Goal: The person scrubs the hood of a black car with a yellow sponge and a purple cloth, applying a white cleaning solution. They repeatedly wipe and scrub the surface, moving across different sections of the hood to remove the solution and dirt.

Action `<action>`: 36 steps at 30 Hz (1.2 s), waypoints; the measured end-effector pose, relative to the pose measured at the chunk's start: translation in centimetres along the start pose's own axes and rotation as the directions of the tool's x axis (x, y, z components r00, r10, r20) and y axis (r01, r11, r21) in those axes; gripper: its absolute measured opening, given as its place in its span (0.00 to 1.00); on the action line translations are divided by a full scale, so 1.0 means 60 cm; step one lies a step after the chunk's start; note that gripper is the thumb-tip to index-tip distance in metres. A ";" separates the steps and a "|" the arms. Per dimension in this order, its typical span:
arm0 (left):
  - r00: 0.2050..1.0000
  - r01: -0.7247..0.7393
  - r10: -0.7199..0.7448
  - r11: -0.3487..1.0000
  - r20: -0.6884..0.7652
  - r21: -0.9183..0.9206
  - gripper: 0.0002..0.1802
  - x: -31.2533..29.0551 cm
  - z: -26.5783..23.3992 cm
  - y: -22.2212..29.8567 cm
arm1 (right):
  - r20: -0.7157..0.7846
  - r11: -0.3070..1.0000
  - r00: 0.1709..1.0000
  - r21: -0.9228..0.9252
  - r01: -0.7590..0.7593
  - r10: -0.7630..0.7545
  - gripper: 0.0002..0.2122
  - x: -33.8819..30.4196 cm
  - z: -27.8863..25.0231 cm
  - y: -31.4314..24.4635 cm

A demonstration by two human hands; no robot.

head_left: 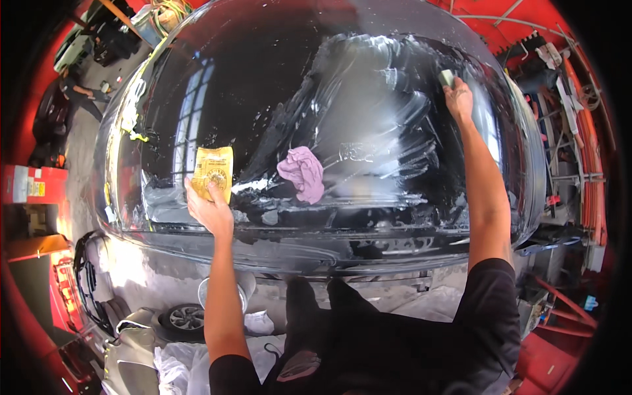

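- Block (446, 78), small and pale, sits in the fingers of your right hand (459, 100), above the far right part of the black car panel (230, 99).
- Your right hand grips it at its near end, arm stretched out; whether the block touches the panel is hard to make out from this angle.
- Your left hand (212, 209) holds a yellow packet (215, 164), thumb across its front, over the panel's near left part.
- A crumpled pink cloth (301, 174) lies on the panel between your hands, nearer the left one.
- Whitish streaks (411, 115) cover much of the panel's right half.
- Below, a wheel (186, 318) lies left of your left forearm (226, 296).
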State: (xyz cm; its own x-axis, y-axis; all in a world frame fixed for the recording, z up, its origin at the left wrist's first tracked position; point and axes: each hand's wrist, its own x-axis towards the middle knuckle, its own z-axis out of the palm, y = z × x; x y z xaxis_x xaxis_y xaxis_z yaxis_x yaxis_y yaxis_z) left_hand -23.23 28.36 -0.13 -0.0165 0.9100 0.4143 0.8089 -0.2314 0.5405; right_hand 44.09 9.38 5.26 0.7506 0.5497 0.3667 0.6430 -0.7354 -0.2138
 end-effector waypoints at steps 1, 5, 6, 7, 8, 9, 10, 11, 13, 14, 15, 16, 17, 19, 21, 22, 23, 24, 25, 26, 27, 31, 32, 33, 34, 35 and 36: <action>1.000 -0.005 0.005 0.999 0.011 -0.033 0.39 -0.001 0.002 -0.004 | 0.014 0.998 1.000 -0.055 -0.006 0.007 0.18 0.023 0.022 -0.001; 0.999 -0.040 0.040 0.989 -0.004 -0.142 0.39 -0.004 0.011 -0.018 | -0.158 0.995 0.986 -0.092 0.030 -0.045 0.15 0.108 0.111 0.126; 0.999 -0.031 0.032 0.994 0.002 -0.100 0.39 -0.001 0.011 -0.005 | -0.157 0.989 0.987 -0.148 0.013 -0.036 0.15 0.127 0.120 0.148; 1.000 -0.022 0.023 0.998 0.015 -0.058 0.39 0.000 0.010 0.006 | -0.259 0.973 0.957 -0.216 0.077 -0.133 0.15 0.137 0.129 0.163; 1.000 -0.005 0.006 0.999 0.020 -0.047 0.39 0.002 0.011 0.010 | -0.236 0.954 0.959 -0.288 0.082 -0.153 0.16 0.157 0.133 0.162; 0.999 0.008 -0.007 1.000 0.040 -0.023 0.40 0.002 0.003 0.007 | -0.159 0.955 0.975 -0.276 0.110 -0.158 0.16 0.155 0.152 0.134; 0.999 0.011 -0.011 1.000 0.034 -0.011 0.40 0.004 -0.004 0.002 | -0.148 0.963 0.972 -0.229 0.145 -0.181 0.16 0.145 0.170 0.092; 0.999 0.016 -0.016 1.000 0.032 -0.002 0.40 0.002 -0.013 -0.002 | -0.137 0.966 0.969 -0.187 0.178 -0.205 0.17 0.127 0.180 0.046; 0.999 0.038 -0.038 0.999 0.021 -0.013 0.41 -0.009 -0.013 -0.003 | -0.140 0.967 0.959 -0.109 0.231 -0.245 0.17 0.094 0.166 -0.036; 0.999 0.049 -0.049 0.999 0.010 -0.019 0.41 -0.012 -0.009 -0.003 | -0.154 0.947 0.934 -0.075 0.314 -0.322 0.18 0.072 0.155 -0.078; 0.998 0.056 -0.056 0.998 0.000 -0.028 0.41 -0.015 -0.003 -0.003 | -0.173 0.919 0.903 -0.045 0.391 -0.393 0.19 0.045 0.140 -0.121; 0.996 0.083 -0.083 0.995 -0.008 -0.057 0.41 -0.017 -0.004 -0.006 | -0.166 0.908 0.894 -0.013 0.420 -0.416 0.20 -0.001 0.121 -0.191; 0.995 0.095 -0.097 0.992 -0.025 -0.081 0.41 -0.016 -0.008 -0.005 | -0.163 0.898 0.887 0.016 0.440 -0.432 0.20 -0.057 0.094 -0.261; 0.991 0.116 -0.124 0.982 -0.048 -0.150 0.41 -0.016 -0.008 0.005 | -0.147 0.856 0.860 0.114 0.505 -0.488 0.22 -0.154 0.044 -0.351; 0.992 0.118 -0.122 0.980 -0.012 -0.158 0.43 -0.016 -0.009 -0.001 | -0.117 0.837 0.849 0.141 0.528 -0.515 0.22 -0.255 0.003 -0.428; 0.996 0.078 -0.083 0.989 -0.038 -0.126 0.43 -0.011 -0.007 -0.003 | -0.113 0.820 0.840 0.182 0.543 -0.531 0.22 -0.298 -0.014 -0.456; 0.998 0.031 -0.036 0.995 -0.053 -0.091 0.43 -0.008 -0.008 0.000 | -0.104 0.807 0.837 0.224 0.546 -0.537 0.21 -0.340 -0.022 -0.474; 0.992 -0.089 0.080 0.992 -0.095 -0.092 0.42 -0.003 -0.010 0.014 | -0.107 0.791 0.831 0.261 0.553 -0.546 0.22 -0.369 -0.028 -0.484; 0.972 -0.207 0.193 0.973 -0.130 -0.101 0.40 -0.004 -0.011 0.032 | -0.104 0.781 0.828 0.286 0.556 -0.551 0.22 -0.394 -0.035 -0.483; 0.943 -0.314 0.295 0.941 -0.151 -0.125 0.39 -0.019 -0.004 0.053 | -0.082 0.774 0.820 0.290 0.563 -0.567 0.23 -0.399 -0.044 -0.487; 0.905 -0.424 0.395 0.866 -0.158 -0.264 0.36 -0.042 -0.001 0.083 | -0.098 0.717 0.808 0.408 0.565 -0.581 0.23 -0.386 -0.051 -0.484; 0.719 -0.535 0.670 0.703 0.184 -0.468 0.38 -0.125 -0.015 0.248 | -0.115 0.698 0.921 0.619 0.360 -0.373 0.19 -0.322 -0.083 -0.425; 0.689 -0.556 0.687 0.705 0.230 -0.440 0.37 -0.125 -0.001 0.266 | -0.119 0.734 0.939 0.596 0.327 -0.322 0.19 -0.300 -0.099 -0.394; 0.658 -0.578 0.702 0.703 0.273 -0.414 0.35 -0.122 0.016 0.281 | -0.129 0.767 0.954 0.570 0.295 -0.271 0.19 -0.283 -0.114 -0.350; 0.626 -0.656 0.739 0.672 0.250 -0.343 0.27 -0.113 0.040 0.271 | -0.072 0.787 0.973 0.577 0.219 -0.218 0.19 -0.271 -0.127 -0.307; 0.628 -0.670 0.749 0.659 0.213 -0.342 0.18 -0.102 0.055 0.262 | -0.017 0.807 0.987 0.574 0.141 -0.161 0.19 -0.257 -0.138 -0.253; 0.652 -0.648 0.738 0.661 0.173 -0.378 0.16 -0.093 0.055 0.251 | -0.013 0.859 0.998 0.509 0.063 -0.065 0.20 -0.245 -0.139 -0.187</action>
State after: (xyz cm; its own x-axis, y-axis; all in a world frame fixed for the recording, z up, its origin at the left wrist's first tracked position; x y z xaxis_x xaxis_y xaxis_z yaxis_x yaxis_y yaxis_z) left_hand -8.99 20.92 3.27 0.6881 0.4821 0.5424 0.3232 -0.8728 0.3657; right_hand 24.58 6.24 9.84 0.7049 0.5913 0.3918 0.6767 -0.3951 -0.6212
